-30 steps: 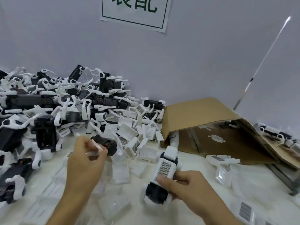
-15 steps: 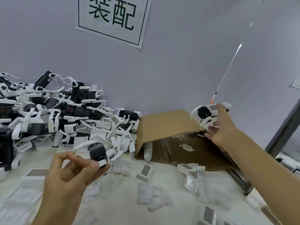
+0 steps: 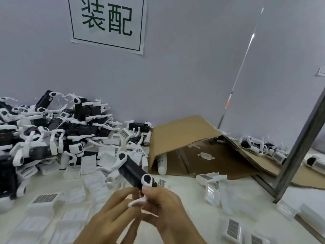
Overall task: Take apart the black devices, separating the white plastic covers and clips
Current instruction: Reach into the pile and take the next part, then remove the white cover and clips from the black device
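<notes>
Item in hand: one black oblong plastic device (image 3: 132,174) with white moulded plastic clips (image 3: 147,179) at both ends, held above the white desk (image 3: 184,189). Long axis: slanted from the near end at the hands up and away to the left. Right hand (image 3: 164,205): curled round the near end, fingertips on the near clip. Left hand (image 3: 112,213): just beside, fingers on the lower body; whether it is truly gripping cannot be told. Surroundings: heap of black-and-white assembled devices (image 3: 49,134) at left; loose white plastic covers (image 3: 88,162) beneath; tipped brown cardboard box (image 3: 182,136) at right. Nothing is judged to obstruct the pull.
</notes>
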`<state>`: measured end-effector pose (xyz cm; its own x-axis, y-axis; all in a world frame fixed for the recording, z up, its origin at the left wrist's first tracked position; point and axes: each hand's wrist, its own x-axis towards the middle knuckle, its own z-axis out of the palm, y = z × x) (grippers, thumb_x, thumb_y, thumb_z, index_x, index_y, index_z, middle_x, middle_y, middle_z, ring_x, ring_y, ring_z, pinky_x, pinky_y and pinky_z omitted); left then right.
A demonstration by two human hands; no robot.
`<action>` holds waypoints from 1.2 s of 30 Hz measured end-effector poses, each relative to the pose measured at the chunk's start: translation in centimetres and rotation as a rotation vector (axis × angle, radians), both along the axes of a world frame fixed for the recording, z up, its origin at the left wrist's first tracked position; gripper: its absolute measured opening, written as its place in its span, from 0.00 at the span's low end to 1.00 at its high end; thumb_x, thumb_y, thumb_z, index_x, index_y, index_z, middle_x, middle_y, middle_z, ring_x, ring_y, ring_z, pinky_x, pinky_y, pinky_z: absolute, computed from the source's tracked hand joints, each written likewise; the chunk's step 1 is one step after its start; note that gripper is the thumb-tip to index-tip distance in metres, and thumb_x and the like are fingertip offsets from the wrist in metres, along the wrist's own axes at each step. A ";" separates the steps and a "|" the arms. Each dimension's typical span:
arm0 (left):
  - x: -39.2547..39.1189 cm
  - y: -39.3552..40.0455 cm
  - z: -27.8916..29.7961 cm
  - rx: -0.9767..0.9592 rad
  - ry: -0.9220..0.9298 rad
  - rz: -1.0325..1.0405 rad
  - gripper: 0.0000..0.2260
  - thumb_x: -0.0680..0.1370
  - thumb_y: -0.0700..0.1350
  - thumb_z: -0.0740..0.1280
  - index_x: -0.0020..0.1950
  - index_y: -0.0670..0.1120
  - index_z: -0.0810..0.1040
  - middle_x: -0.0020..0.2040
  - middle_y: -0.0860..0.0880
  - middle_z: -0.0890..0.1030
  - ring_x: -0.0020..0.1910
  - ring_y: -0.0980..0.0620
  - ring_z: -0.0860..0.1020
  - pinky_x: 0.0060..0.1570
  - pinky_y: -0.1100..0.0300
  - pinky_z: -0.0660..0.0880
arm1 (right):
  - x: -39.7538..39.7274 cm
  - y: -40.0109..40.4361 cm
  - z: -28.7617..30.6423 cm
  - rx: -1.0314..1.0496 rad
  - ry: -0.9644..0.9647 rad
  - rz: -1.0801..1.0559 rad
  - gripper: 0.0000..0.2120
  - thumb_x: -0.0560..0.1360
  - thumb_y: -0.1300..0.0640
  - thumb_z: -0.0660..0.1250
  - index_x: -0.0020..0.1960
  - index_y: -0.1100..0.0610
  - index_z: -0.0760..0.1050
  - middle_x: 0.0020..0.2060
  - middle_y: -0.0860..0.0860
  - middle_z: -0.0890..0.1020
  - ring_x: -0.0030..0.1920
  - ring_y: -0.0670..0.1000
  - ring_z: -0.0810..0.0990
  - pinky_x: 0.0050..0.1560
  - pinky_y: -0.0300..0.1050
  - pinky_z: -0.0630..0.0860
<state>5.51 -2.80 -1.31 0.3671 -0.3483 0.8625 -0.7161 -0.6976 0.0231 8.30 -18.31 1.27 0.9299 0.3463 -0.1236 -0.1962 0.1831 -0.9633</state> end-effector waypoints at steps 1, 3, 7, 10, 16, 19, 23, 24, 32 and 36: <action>-0.1 0.2 0.0 -0.067 0.032 -0.001 0.13 0.78 0.48 0.65 0.37 0.45 0.84 0.53 0.55 0.85 0.60 0.56 0.79 0.53 0.63 0.79 | 0.1 -0.2 -0.6 0.022 -0.056 -0.070 0.23 0.54 0.45 0.78 0.47 0.52 0.87 0.46 0.55 0.87 0.47 0.53 0.87 0.45 0.42 0.81; -0.3 0.8 -0.4 -0.338 0.196 0.014 0.12 0.76 0.51 0.66 0.38 0.47 0.83 0.52 0.59 0.86 0.59 0.57 0.82 0.54 0.64 0.78 | 0.2 -0.5 -2.1 0.007 -0.162 -0.182 0.24 0.54 0.48 0.78 0.49 0.54 0.86 0.46 0.54 0.88 0.50 0.53 0.86 0.44 0.40 0.80; 0.2 0.1 -0.3 -1.162 0.762 -0.216 0.09 0.74 0.55 0.72 0.46 0.52 0.88 0.50 0.50 0.88 0.52 0.48 0.85 0.51 0.53 0.83 | -0.7 -0.7 -4.0 -0.129 -0.393 -0.192 0.30 0.57 0.56 0.77 0.59 0.47 0.78 0.53 0.49 0.86 0.54 0.50 0.85 0.51 0.38 0.80; 0.3 -0.3 -0.1 -1.353 0.849 -0.247 0.10 0.69 0.56 0.78 0.42 0.50 0.88 0.50 0.44 0.87 0.53 0.46 0.86 0.53 0.50 0.79 | -1.9 -0.3 -4.7 -0.290 -0.572 -0.128 0.34 0.60 0.49 0.80 0.63 0.36 0.74 0.58 0.40 0.83 0.59 0.44 0.82 0.59 0.34 0.76; -0.6 0.1 -0.5 -1.297 0.945 -0.312 0.18 0.65 0.51 0.80 0.53 0.48 0.87 0.53 0.42 0.87 0.55 0.43 0.85 0.54 0.56 0.81 | -3.3 1.3 -4.7 -0.255 -0.553 -0.209 0.31 0.57 0.35 0.78 0.59 0.32 0.77 0.51 0.36 0.85 0.54 0.39 0.83 0.51 0.31 0.77; -0.7 0.2 -0.4 -1.289 1.003 -0.339 0.15 0.69 0.48 0.78 0.54 0.45 0.86 0.53 0.40 0.86 0.56 0.41 0.84 0.56 0.52 0.80 | -3.7 1.4 -4.2 -0.246 -0.600 -0.258 0.23 0.60 0.36 0.75 0.55 0.28 0.77 0.45 0.38 0.86 0.48 0.38 0.83 0.46 0.26 0.74; -1.2 0.2 -0.3 -1.205 1.061 -0.447 0.20 0.71 0.52 0.75 0.60 0.43 0.84 0.58 0.39 0.84 0.59 0.40 0.82 0.59 0.51 0.79 | -3.9 1.5 -4.2 -0.263 -0.621 -0.243 0.29 0.60 0.34 0.74 0.60 0.29 0.75 0.49 0.39 0.85 0.52 0.41 0.82 0.49 0.29 0.74; -1.2 0.3 -0.4 -1.184 1.056 -0.447 0.20 0.71 0.52 0.75 0.60 0.44 0.84 0.59 0.40 0.84 0.60 0.41 0.82 0.59 0.51 0.79 | -4.0 1.6 -4.3 -0.276 -0.619 -0.239 0.32 0.58 0.33 0.74 0.62 0.28 0.73 0.51 0.38 0.84 0.54 0.41 0.81 0.50 0.31 0.74; -0.9 1.0 -0.7 -1.045 0.988 -0.439 0.16 0.73 0.52 0.75 0.59 0.48 0.85 0.57 0.43 0.85 0.61 0.45 0.82 0.60 0.57 0.78 | -3.4 0.8 -4.2 -0.305 -0.619 -0.173 0.32 0.60 0.29 0.72 0.64 0.25 0.70 0.59 0.31 0.80 0.63 0.35 0.76 0.62 0.39 0.71; -0.7 2.4 -0.7 -0.698 0.745 -0.157 0.10 0.73 0.49 0.75 0.54 0.53 0.86 0.56 0.55 0.85 0.57 0.56 0.82 0.55 0.65 0.78 | -2.6 0.0 -3.9 -0.225 -0.601 -0.037 0.42 0.62 0.29 0.74 0.71 0.22 0.56 0.72 0.24 0.63 0.72 0.30 0.62 0.70 0.39 0.68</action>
